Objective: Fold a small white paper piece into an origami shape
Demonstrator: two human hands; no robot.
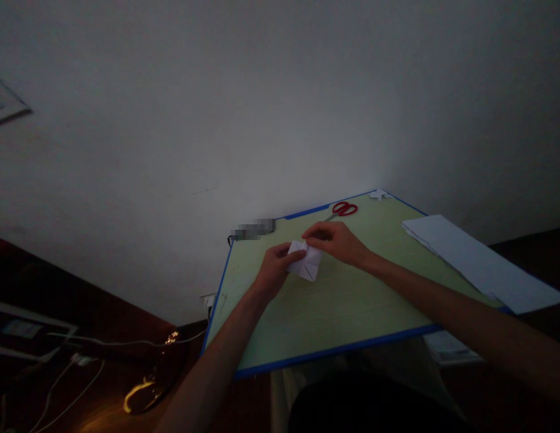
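Left grip (276, 263) is holding the folded paper (310, 262) by its left side; right grip (305, 239) is meeting its far edge, can't tell if pinching. Paper's looking squarish, creased; red-handled scissors (345, 208) are lying beyond it on the bench (352, 313).

Scissors (344, 209) lie on the table (343, 313) — red-handled.

Table (334, 307) lower centre, wall (280, 108) behind. Paper piece (312, 260) mid-frame, between left hand (273, 264) and right hand (338, 240). Scissors (337, 213) on table, beyond right hand. Paper scraps (379, 194) at far corner. Paper sheets (469, 258) overhanging right edge.
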